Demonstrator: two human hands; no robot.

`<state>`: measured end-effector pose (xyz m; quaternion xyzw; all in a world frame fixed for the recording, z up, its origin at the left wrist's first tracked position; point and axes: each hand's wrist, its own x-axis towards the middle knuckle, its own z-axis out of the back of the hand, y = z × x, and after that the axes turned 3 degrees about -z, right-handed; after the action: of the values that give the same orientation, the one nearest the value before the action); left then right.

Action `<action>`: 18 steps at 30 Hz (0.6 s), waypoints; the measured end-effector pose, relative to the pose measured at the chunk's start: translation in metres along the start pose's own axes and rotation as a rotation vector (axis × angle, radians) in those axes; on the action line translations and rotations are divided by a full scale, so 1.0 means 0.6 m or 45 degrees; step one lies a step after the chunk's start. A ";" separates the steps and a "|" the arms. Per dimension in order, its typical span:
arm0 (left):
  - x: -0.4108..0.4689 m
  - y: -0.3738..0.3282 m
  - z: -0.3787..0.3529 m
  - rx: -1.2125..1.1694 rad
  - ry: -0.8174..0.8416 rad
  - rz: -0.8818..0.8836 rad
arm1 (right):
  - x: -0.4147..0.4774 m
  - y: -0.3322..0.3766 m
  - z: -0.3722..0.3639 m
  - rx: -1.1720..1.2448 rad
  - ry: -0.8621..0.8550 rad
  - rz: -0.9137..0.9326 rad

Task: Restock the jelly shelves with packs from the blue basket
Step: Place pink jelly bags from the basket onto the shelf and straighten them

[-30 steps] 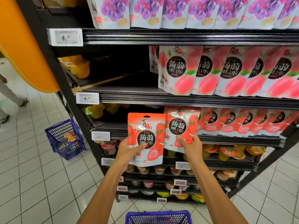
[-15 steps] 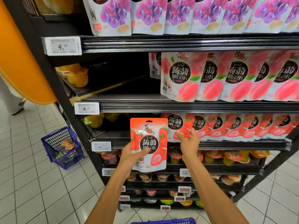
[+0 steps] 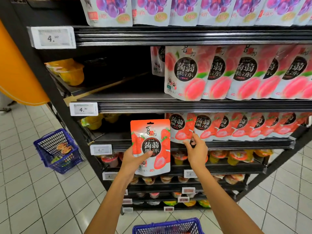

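My left hand (image 3: 133,162) grips a red strawberry jelly pack (image 3: 151,147) by its lower left side and holds it upright in front of the third shelf (image 3: 236,144). My right hand (image 3: 196,150) reaches to the left end of the strawberry row, where its thumb and fingertips pinch the lower corner of a second strawberry pack (image 3: 179,128) standing on that shelf. The rim of the blue basket (image 3: 168,227) shows at the bottom edge, below my arms.
Peach packs (image 3: 236,73) fill the right of the shelf above, whose left part is bare, and grape packs (image 3: 185,10) hang at the top. Jelly cups (image 3: 233,157) line the lower shelves. Another blue basket (image 3: 57,151) stands on the tiled floor at left.
My right hand has pushed its strawberry pack up and back into the row on the third shelf. The left hand's pack has stayed in front of the shelf.
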<state>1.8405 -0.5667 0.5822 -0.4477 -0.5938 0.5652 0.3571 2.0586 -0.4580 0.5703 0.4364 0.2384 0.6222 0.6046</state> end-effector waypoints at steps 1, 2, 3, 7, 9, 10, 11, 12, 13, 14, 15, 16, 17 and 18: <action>-0.001 0.003 -0.001 -0.011 0.003 0.004 | 0.000 -0.003 0.000 -0.047 -0.013 -0.019; -0.002 0.005 -0.001 -0.017 0.007 0.008 | 0.000 -0.004 -0.001 -0.087 -0.033 -0.044; -0.002 0.006 -0.002 -0.014 0.010 0.014 | 0.001 -0.004 -0.002 -0.119 -0.059 -0.065; 0.001 0.007 0.001 0.005 0.012 0.033 | 0.008 0.006 -0.006 -0.196 -0.107 -0.098; 0.004 0.006 0.002 -0.004 0.006 0.033 | 0.014 0.006 -0.006 -0.218 -0.090 -0.105; 0.005 0.004 0.004 -0.009 0.004 0.034 | 0.017 0.004 -0.008 -0.228 -0.079 -0.110; 0.007 0.002 0.005 -0.012 0.003 0.035 | 0.019 0.002 -0.010 -0.240 -0.073 -0.118; 0.009 0.000 0.007 -0.010 0.008 0.032 | 0.020 -0.001 -0.012 -0.247 -0.073 -0.128; 0.010 -0.001 0.009 -0.004 0.018 0.026 | 0.020 -0.003 -0.015 -0.236 -0.083 -0.141; 0.012 -0.003 0.011 0.002 0.027 0.019 | 0.020 -0.005 -0.018 -0.205 -0.097 -0.154; 0.014 -0.004 0.013 0.004 0.032 0.016 | 0.019 -0.008 -0.020 -0.166 -0.109 -0.168; 0.015 -0.006 0.014 0.003 0.035 0.015 | 0.018 -0.009 -0.021 -0.125 -0.119 -0.181; 0.017 -0.007 0.014 0.000 0.040 0.015 | 0.016 -0.010 -0.021 -0.078 -0.129 -0.191; 0.018 -0.008 0.015 -0.005 0.047 0.011 | 0.013 -0.010 -0.019 -0.028 -0.143 -0.194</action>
<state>1.8279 -0.5594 0.5852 -0.4614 -0.5863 0.5572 0.3646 2.0531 -0.4470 0.5612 0.4446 0.2296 0.5514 0.6675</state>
